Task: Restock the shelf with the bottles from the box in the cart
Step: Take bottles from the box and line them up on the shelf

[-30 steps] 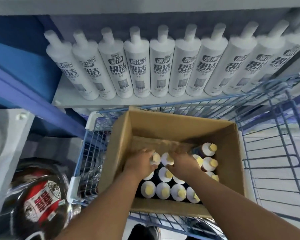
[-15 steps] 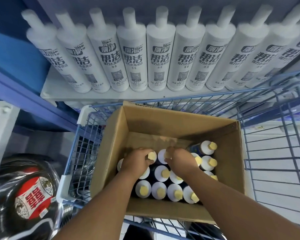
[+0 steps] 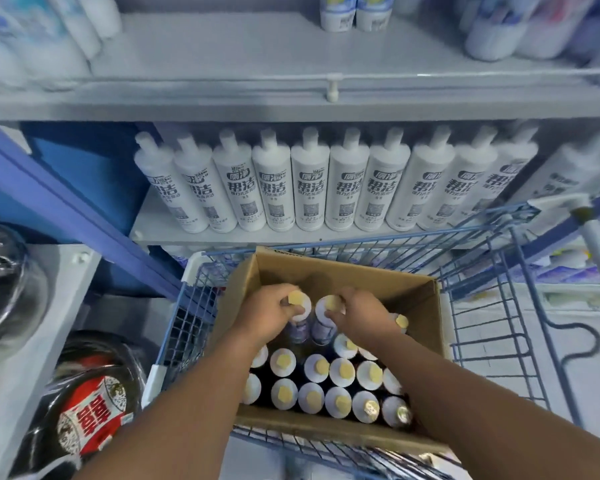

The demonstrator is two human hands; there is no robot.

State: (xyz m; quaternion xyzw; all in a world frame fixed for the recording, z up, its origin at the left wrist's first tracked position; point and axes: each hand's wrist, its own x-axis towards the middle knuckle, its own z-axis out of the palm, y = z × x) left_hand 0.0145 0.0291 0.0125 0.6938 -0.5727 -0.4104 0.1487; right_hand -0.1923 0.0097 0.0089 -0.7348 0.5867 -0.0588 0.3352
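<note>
An open cardboard box (image 3: 418, 292) sits in a blue wire cart (image 3: 499, 306). Inside stand several dark bottles (image 3: 342, 370) with white caps and yellow tips. My left hand (image 3: 265, 315) grips one bottle (image 3: 299, 327) by its neck, raised above the rest. My right hand (image 3: 361, 315) grips a second bottle (image 3: 323, 327) beside it, also raised. Above the cart, a shelf (image 3: 222, 46) shows a wide bare stretch between a few bottles.
A row of tall white bottles (image 3: 309, 181) fills the lower shelf (image 3: 153, 230) just behind the cart. Blue shelf framing (image 3: 66, 209) runs down the left. Black bagged goods with a red label (image 3: 87, 414) lie at lower left. More bottles (image 3: 354, 10) stand on the upper shelf.
Both hands closed round bottle necks and lifted two bottles above the others. My view tilted up, bringing the upper shelf into sight.
</note>
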